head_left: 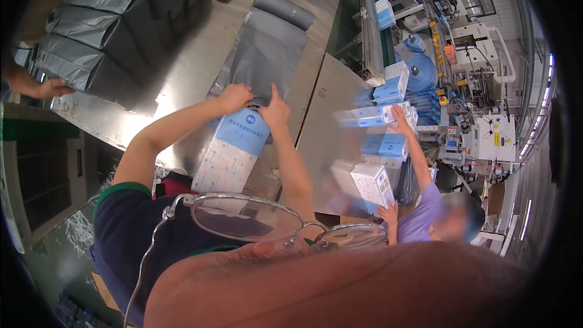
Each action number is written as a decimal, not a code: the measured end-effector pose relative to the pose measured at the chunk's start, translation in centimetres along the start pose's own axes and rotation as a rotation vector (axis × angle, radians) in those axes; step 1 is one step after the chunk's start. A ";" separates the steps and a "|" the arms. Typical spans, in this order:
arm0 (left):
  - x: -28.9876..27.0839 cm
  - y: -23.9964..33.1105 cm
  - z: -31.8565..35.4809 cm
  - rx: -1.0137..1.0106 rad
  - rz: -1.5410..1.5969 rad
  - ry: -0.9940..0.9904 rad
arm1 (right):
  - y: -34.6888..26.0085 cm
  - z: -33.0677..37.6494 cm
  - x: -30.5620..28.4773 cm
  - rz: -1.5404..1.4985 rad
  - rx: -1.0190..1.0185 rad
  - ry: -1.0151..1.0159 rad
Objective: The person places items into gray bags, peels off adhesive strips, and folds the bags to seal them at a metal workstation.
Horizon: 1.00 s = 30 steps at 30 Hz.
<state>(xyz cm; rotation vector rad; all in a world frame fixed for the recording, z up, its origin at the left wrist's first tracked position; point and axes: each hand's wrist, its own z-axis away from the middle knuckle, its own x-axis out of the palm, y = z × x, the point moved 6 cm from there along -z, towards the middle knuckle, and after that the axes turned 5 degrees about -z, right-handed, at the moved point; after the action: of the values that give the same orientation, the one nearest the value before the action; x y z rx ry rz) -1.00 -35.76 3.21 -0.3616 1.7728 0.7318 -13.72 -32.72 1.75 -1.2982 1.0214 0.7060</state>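
Note:
A grey plastic bag (267,48) lies flat on the metal table in front of me, its far end rolled or folded over. At its near edge my left hand (235,98) has its fingers closed on the plastic. Beside it my right hand (276,111) grips the same edge, one finger stretched along the bag. Just below both hands sits a long blue-and-white patterned pack (234,149), its far end against the bag's mouth. My right forearm covers part of the pack's right side.
Filled grey bags (91,30) stand in a row at the far left, with another person's hand (54,88) at them. On the right a co-worker in a purple shirt (419,209) handles blue-and-white packs (371,183). Behind them are a conveyor (371,36) and machinery (480,54).

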 end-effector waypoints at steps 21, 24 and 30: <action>5.4 -2.5 18.6 -0.284 0.499 -0.134 | 6.4 16.1 7.8 -0.664 0.155 -0.444; 5.8 -2.3 18.3 -0.626 0.733 -0.176 | 4.5 16.8 6.4 -0.096 -0.091 -0.531; 7.7 -2.1 22.2 -0.720 1.165 -0.024 | -3.3 17.4 3.4 -0.420 -0.073 -0.321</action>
<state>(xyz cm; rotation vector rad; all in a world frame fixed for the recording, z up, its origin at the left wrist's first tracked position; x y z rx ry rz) 14.35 -22.28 -8.62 0.2844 1.5339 2.1907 -5.82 -16.72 -0.50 -1.3542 0.4472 0.6041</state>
